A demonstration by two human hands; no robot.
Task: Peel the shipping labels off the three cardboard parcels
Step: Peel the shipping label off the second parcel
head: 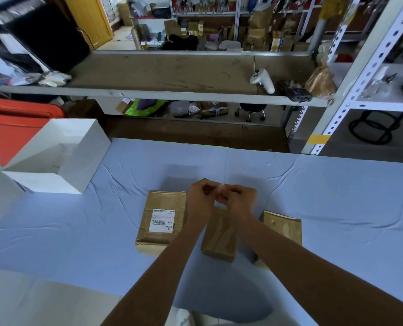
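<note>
Blue-clothed table [313,208]: three parcels [219,243], white box [78,161]

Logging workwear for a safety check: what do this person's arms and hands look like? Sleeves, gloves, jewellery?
The left forearm and right forearm are bare to the frame's lower edge, no sleeves in view. The left hand and right hand wear no gloves; no watch or bracelet shows at either wrist. Rings: cannot tell.

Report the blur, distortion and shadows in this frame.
Head view: the wide lens bows the shelf and tilts the rack; the top left corner is smeared; the label is sharp; a soft shadow lies on the cloth; the scrap pinched between left hand and right hand is blurred.
</note>
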